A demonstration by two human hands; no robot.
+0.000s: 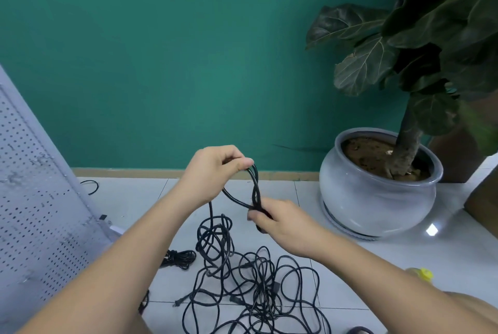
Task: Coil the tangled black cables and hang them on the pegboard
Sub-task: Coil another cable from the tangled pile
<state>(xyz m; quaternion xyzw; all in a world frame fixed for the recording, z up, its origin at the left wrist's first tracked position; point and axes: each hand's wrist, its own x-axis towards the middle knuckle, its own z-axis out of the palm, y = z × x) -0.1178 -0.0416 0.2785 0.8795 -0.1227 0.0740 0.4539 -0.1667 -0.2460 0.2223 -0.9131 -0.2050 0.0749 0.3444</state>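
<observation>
Left hand (213, 169) pinches the top of a small black cable loop (253, 190); right hand (283, 223), at four o'clock from it, grips the loop's lower end. A strand descends to the tangled cables (250, 288) on the tiled floor at six o'clock. Pegboard (35, 212) leans at nine o'clock; potted plant (377, 188) at three o'clock.

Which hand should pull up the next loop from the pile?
Probably the right hand: it sits lower, nearer the tangled black cable pile, while the left hand pinches the loop top.
</observation>
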